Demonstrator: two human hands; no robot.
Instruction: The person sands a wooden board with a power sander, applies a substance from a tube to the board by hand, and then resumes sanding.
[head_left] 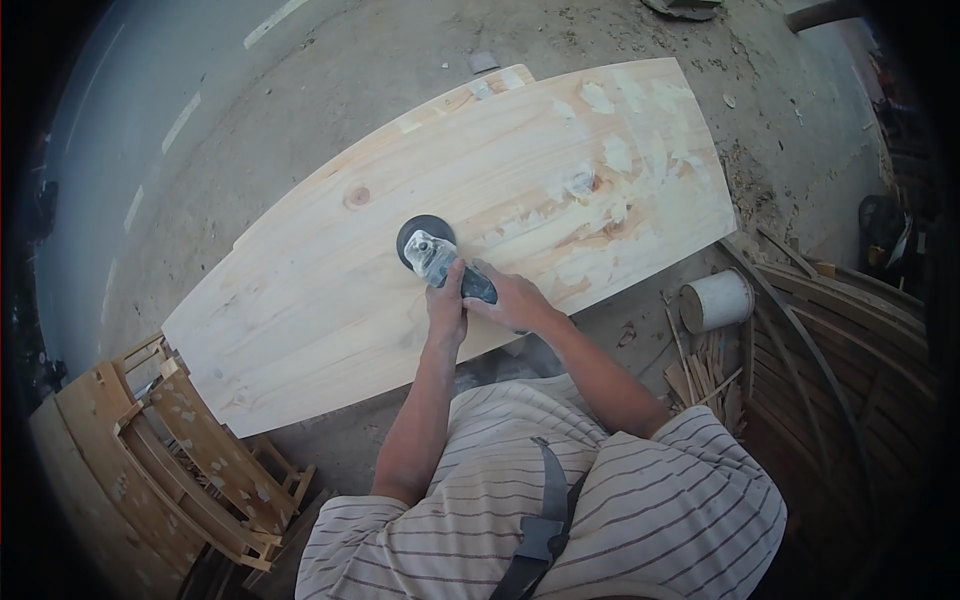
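Note:
An angle grinder (432, 257) with a round black disc lies over the middle of a large pale wooden panel (310, 270). My left hand (446, 306) is wrapped round the grinder's body just behind its dusty metal head. Farther back, my right hand (510, 300) grips the rear of the same tool. The disc overlaps the panel's face left of several patches of whitish filler (590, 215). A dark knot (357, 197) shows in the wood up and left of the disc.
A white bucket (717, 301) stands right of the panel, above a bundle of thin wood strips (708, 372). Curved wooden framing (830, 350) fills the right side. Wooden furniture parts (200, 440) stand at lower left. Beyond the panel lies dusty concrete ground (380, 80).

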